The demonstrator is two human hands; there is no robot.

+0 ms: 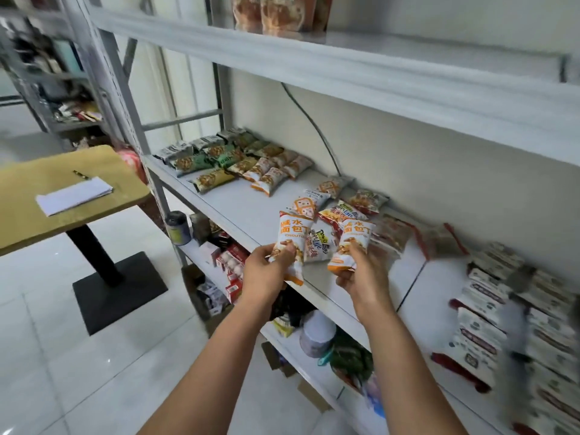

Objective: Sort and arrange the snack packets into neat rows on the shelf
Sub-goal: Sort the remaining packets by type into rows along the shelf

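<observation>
At far left a wooden table [47, 186] carries a sheet pad [73, 196] and a pen [81, 174], probably for tallying stock. On the middle shelf [238, 211], toward its left end, the sorted rows [232, 158] lie flat in overlapping lines, grey and green packets first, then orange-and-white ones, grouped by kind so each line reads as one product.

Nearer the front edge, the left hand [266, 274] pinches the lower end of a white-and-orange crouton packet [290, 230], holding it upright above the shelf. Just beside it, the right hand [361, 277] grips the bottom of a matching crouton packet [356, 233] the same way. Holding both by the base keeps the printed fronts readable, so I judge the pair is being matched before joining the orange row.

Behind and between them sits the unsorted heap [329, 208] of mixed packets, overlapping at odd angles. Right of it lie clear red-edged packs [395, 233], then stacked boxes [502, 309], blurred.

The shelving is pale grey metal, smooth enough for packets to slide. An upper shelf [345, 67] holds standing pouches [276, 14]; a cable [314, 127] runs down the white wall. Below, a lower shelf is crowded with goods, and the floor [62, 356] is glossy pale tile.
</observation>
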